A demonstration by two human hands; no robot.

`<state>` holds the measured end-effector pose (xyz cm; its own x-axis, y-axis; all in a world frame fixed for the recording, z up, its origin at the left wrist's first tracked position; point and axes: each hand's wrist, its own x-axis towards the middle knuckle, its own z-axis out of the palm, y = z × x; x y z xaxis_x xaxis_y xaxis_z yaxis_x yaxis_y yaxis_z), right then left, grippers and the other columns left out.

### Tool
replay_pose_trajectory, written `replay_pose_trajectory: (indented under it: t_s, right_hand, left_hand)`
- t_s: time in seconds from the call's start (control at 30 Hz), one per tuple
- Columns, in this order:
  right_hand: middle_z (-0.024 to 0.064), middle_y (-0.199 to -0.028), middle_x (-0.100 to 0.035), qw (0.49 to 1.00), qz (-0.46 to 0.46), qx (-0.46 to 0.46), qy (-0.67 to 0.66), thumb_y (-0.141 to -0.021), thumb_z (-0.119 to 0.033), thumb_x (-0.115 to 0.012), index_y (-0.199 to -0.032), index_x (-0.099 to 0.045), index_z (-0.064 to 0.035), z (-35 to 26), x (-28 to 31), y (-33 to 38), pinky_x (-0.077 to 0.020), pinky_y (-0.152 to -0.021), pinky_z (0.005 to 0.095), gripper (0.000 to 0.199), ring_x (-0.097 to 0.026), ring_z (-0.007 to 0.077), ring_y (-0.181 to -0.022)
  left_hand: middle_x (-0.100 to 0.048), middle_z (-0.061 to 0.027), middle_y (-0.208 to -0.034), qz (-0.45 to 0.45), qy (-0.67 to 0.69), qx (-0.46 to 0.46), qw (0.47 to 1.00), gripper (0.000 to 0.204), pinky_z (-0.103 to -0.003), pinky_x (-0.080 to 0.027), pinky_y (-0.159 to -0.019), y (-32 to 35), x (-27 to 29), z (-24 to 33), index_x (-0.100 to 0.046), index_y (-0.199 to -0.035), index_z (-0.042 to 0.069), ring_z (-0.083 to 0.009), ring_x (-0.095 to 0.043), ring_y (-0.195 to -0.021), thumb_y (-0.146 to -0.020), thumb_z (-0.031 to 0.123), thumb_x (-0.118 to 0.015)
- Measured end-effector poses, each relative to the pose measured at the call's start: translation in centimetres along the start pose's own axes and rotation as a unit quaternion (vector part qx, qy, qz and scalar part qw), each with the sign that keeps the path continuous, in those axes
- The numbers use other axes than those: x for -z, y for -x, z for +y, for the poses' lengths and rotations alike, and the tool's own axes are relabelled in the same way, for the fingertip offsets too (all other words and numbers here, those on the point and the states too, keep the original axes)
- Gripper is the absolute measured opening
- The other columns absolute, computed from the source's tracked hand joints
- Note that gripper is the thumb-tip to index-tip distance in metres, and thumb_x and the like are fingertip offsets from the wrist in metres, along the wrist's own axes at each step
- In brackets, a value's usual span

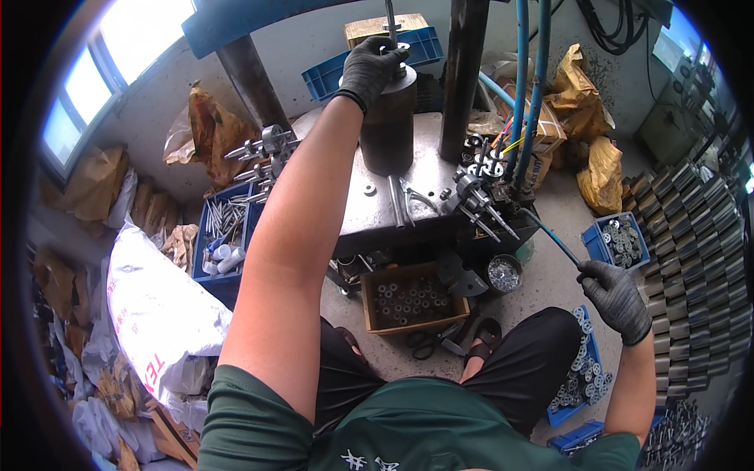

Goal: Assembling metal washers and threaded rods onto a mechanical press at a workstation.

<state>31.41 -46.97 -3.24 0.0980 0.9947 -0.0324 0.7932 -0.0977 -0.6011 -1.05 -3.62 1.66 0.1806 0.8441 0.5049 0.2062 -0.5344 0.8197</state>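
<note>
A cluttered workshop with a pale wall (287, 59) surrounds a metal table (357, 208), on which one dark steel cylinder (386, 129) stands upright. Nearest the person, well to the cylinder's right, one blue tray (567, 415) holds discs that overlap too much to count. The gloved right hand (616, 298), also right of the cylinder and nearer than it, is wrapped round the end of one thin lever (554, 239). On the cylinder's near side, lower down, are one pair of scissors (424, 345) and one wooden box (416, 327) with a couple of dozen small rings, roughly. Just in front of the cylinder lie one washer (369, 190), one short bar (395, 202) and what looks like one pair of pliers (420, 202). At the cylinder's top, the gloved left hand (367, 71) curls about the foot of one upright rod (390, 20); whether it squeezes or merely steadies it, I cannot tell. Should the lever drive anything down there, those fingers could be pinched, and a rod standing off-centre could tip or slip. Two posts (463, 78) flank the cylinder, two blue hoses (521, 71) hang to its right, and one blue crate (322, 80) sits behind it.
</note>
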Motion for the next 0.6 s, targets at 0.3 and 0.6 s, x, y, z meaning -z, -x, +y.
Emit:
replay_pose_trajectory:
  t_s: [0.3, 0.6]
  right_hand:
    - [0.0238, -0.1, -0.073, 1.0, -0.008, -0.016, -0.026, -0.091, -0.017, -0.062, -0.116, -0.069, 0.0037, -0.2, 0.5, -0.5, -0.0568, -0.087, 0.04, 0.034, -0.073, 0.0343, -0.094]
    - [0.0148, -0.103, -0.075, 0.992, -0.118, -0.042, 0.023, -0.095, -0.01, -0.06, -0.125, -0.064, 0.0062, 0.6, 0.4, -0.6, -0.0574, -0.083, 0.0332, 0.034, -0.07, 0.0183, -0.087]
  left_hand:
    - [-0.075, -0.009, -0.096, 0.002, 0.011, -0.011, 1.0, 0.044, -0.031, -0.055, -0.083, 0.1, 0.0, 0.1, -0.071, -0.118, 0.005, -0.0157, -0.07, -0.086, -0.086, 0.031, -0.083]
    - [-0.076, -0.0092, -0.107, -0.006, 0.003, 0.005, 1.0, 0.049, -0.036, -0.048, -0.101, 0.0, 0.2, -0.2, -0.074, -0.119, 0.008, -0.0211, -0.068, -0.105, -0.084, 0.041, -0.083]
